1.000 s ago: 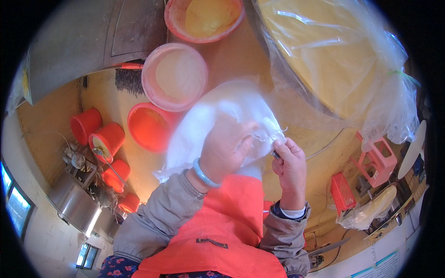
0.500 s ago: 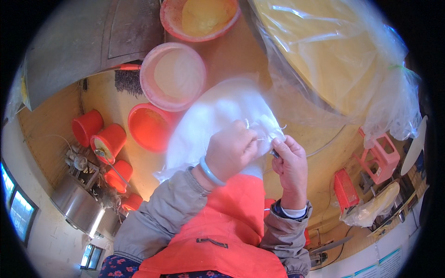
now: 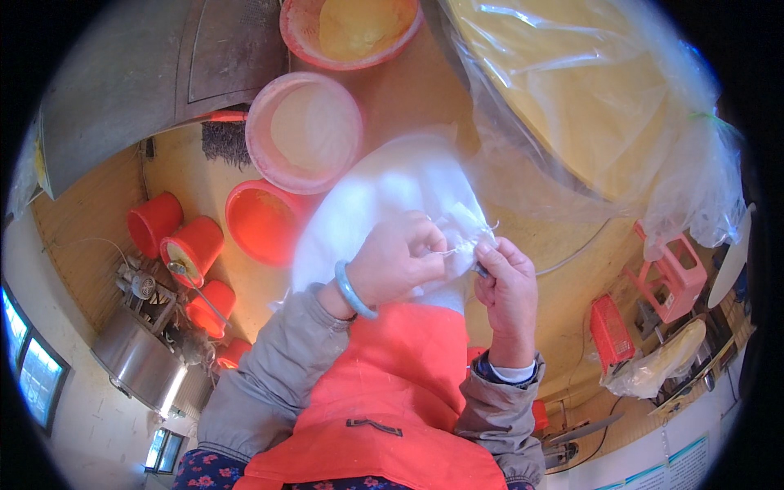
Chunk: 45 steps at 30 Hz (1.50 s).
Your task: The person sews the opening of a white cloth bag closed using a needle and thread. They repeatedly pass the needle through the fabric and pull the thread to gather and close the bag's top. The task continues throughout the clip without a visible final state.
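Observation:
A full white sack [image 3: 367,196] stands in front of me, its frayed top corner [image 3: 465,229] bunched between my hands. My left hand [image 3: 392,257], with a pale blue bangle at the wrist, is closed in a pinch on a white thread [image 3: 447,252] that runs to the sack's edge. My right hand [image 3: 508,282] pinches that corner of the sack between thumb and fingers. Something small and dark shows beneath its thumb, too little to name.
Beyond the sack stand pink-rimmed tubs [image 3: 253,122] of pale powder and a red bucket [image 3: 260,224]. Several red buckets [image 3: 155,224] and a steel machine [image 3: 139,351] are at left. Plastic sheeting [image 3: 555,90] covers a yellow surface at far right. A pink stool [image 3: 674,282] and red basket [image 3: 611,331] stand right.
My left hand has shifted slightly left, away from my right hand, and turned so the pinched thread shows. My right hand keeps its hold on the sack corner.

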Each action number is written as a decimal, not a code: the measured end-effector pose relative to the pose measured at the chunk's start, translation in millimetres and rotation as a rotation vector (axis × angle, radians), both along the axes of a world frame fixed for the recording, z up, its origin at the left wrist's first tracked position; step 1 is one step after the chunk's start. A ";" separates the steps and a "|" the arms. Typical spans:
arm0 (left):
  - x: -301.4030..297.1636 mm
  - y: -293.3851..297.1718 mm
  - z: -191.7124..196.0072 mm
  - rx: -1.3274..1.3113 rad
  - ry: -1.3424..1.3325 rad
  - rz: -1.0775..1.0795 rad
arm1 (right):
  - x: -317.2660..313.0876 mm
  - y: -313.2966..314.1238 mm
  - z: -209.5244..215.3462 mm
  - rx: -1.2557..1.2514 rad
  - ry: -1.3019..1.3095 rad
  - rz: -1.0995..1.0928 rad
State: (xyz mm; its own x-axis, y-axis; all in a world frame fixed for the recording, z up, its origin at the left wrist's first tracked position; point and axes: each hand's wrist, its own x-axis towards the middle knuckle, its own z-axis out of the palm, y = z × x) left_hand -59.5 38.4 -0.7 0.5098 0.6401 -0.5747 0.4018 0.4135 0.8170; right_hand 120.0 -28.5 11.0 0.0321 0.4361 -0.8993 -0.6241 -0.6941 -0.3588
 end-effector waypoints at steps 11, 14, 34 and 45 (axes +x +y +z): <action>1.1 8.1 -0.9 0.561 0.161 -0.123 | 0.6 4.7 0.8 -0.001 0.013 0.007; 4.5 8.2 4.7 0.542 0.150 -0.134 | 0.9 8.3 5.7 0.014 -0.054 0.060; -2.3 -11.9 -31.1 -0.376 -0.070 0.255 | -12.5 -12.3 -14.7 0.261 -0.040 0.030; 9.2 -28.9 -29.4 -0.276 -0.056 0.459 | -25.0 -12.1 -38.6 0.225 -0.004 0.054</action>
State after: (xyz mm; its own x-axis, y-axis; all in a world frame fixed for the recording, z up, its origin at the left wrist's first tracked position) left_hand -50.3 9.5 -30.1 0.2473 0.6336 -0.7331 0.0883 0.7387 0.6682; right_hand 95.0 -40.6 -27.5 0.0069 0.6268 -0.7792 -0.5862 -0.6287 -0.5110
